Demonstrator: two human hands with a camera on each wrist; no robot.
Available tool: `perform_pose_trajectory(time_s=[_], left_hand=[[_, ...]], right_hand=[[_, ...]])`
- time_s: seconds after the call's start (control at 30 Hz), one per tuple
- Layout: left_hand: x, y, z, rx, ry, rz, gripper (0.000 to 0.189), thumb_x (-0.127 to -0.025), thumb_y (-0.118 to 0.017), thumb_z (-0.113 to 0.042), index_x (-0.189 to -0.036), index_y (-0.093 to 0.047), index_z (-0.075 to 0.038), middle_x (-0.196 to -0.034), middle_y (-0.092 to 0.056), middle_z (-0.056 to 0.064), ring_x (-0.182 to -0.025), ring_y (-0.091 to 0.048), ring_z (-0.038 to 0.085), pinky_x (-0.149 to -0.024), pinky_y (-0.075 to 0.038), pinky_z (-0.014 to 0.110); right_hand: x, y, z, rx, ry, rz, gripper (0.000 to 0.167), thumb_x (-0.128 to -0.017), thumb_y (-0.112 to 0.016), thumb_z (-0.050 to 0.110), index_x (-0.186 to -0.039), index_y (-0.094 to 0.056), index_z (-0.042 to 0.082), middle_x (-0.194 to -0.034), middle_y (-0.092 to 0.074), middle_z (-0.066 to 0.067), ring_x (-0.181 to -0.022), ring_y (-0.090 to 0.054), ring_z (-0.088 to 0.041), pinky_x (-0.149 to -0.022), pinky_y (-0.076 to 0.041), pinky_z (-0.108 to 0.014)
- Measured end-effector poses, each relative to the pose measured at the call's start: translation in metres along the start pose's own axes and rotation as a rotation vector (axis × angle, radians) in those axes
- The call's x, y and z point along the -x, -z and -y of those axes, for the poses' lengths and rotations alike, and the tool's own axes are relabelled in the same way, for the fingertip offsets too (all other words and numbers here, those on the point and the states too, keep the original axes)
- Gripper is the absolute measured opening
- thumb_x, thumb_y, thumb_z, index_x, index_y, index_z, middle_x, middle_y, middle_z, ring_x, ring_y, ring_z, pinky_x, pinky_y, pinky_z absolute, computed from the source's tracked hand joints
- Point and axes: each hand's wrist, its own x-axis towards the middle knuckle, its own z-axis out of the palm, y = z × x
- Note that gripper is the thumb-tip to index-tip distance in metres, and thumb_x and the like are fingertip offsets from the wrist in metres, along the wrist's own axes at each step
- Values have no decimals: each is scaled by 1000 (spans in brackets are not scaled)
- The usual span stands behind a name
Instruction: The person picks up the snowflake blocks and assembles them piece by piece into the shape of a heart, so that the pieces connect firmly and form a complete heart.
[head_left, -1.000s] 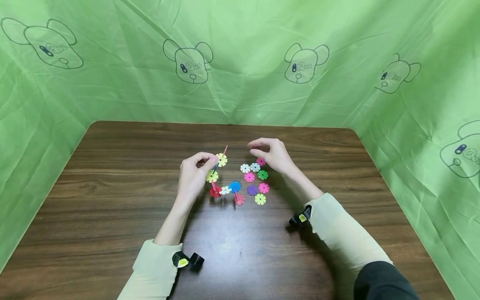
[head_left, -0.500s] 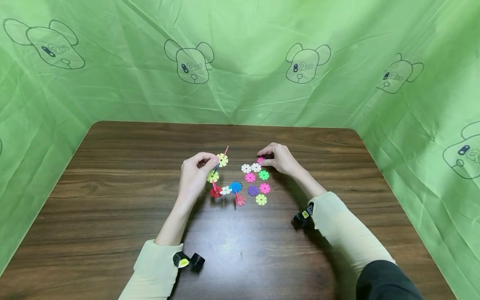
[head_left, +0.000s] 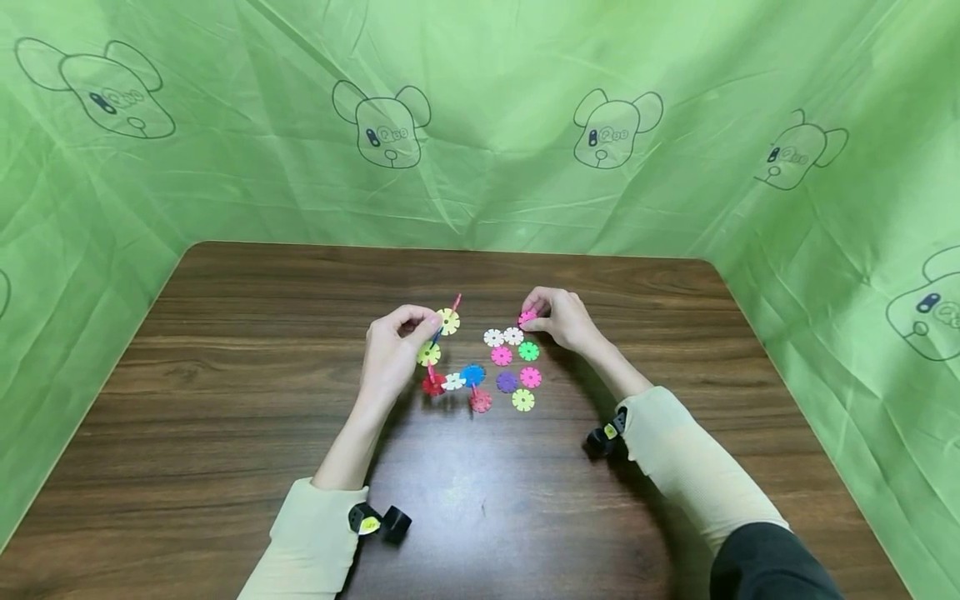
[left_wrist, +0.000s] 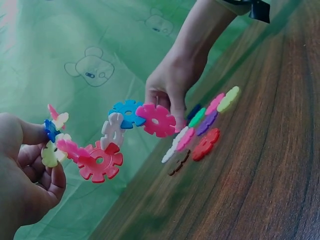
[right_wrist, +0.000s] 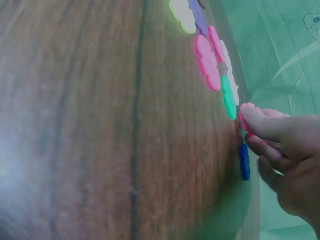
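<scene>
My left hand (head_left: 392, 346) pinches a chain of interlocked plastic snowflake discs by a dark blue disc (left_wrist: 51, 130) near its upper end. Below it the chain curves right through a yellow-green disc (head_left: 429, 354), a red disc (left_wrist: 100, 161), a white disc (left_wrist: 112, 130) and a light blue disc (head_left: 473, 375), ending in a pink-red disc (head_left: 481, 402). My right hand (head_left: 564, 321) pinches a loose pink disc (head_left: 527, 318) between thumb and fingers at the far side of the loose discs. In the right wrist view its thumb partly covers this disc (right_wrist: 243, 120).
Several loose discs lie flat on the wooden table (head_left: 262, 400) between the hands, including a green disc (head_left: 528, 351), a purple disc (head_left: 507, 382) and a yellow-green disc (head_left: 523, 400). A blue disc (right_wrist: 245, 162) lies under the right fingers. Green cloth (head_left: 487, 200) walls the table in.
My right hand has moved slightly right and down to the far pink disc, and its thumb and fingers have closed on it. My left hand keeps holding the chain almost still.
</scene>
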Motion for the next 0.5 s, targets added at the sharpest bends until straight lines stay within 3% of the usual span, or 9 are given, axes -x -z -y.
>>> perform_pose_trajectory(time_s=[0.13,0.2,0.3,0.4,0.5], left_hand=[[0,-1,1,-18,-9,4,14,-96,-72,-19,-97,-77,-6,-87,-71,9,-75,-57,11,-68,-45,19],[0,-2,1,-34,-25,1,13,-96,-73,-19,-97,-77,-6,-86,-71,9,-76,-56,12,-68,-45,19],[0,-2,1,-57,-59,-6,13,-95,-73,-19,-96,-76,-6,-86,-70,8,-76,-56,14,-68,-44,19],[1,-3,1,-79,-82,-8,13,-95,-73,-19,-96,-76,-6,-87,-69,8,-77,-55,14,-68,-43,19],[1,-3,2,-92,-90,-6,14,-95,-73,-20,-96,-76,-7,-88,-68,7,-78,-56,14,-69,-43,18]], right_hand=[[2,5,7,-64,4,-66,15,-83,-86,16,-93,-76,13,-86,-78,-6,-77,-72,-18,-76,-55,-32],[2,9,15,-150,4,-83,14,-85,-85,14,-95,-76,11,-88,-79,-10,-76,-72,-23,-70,-57,-30],[5,13,28,-315,13,-94,14,-87,-81,12,-99,-76,5,-91,-78,-17,-77,-73,-30,-68,-62,-39],[9,15,43,-466,39,-97,15,-89,-78,7,-102,-74,0,-93,-76,-24,-75,-74,-28,-69,-63,-46],[13,16,57,-546,78,-92,17,-90,-76,3,-105,-73,-4,-94,-75,-27,-75,-75,-24,-68,-64,-41]])
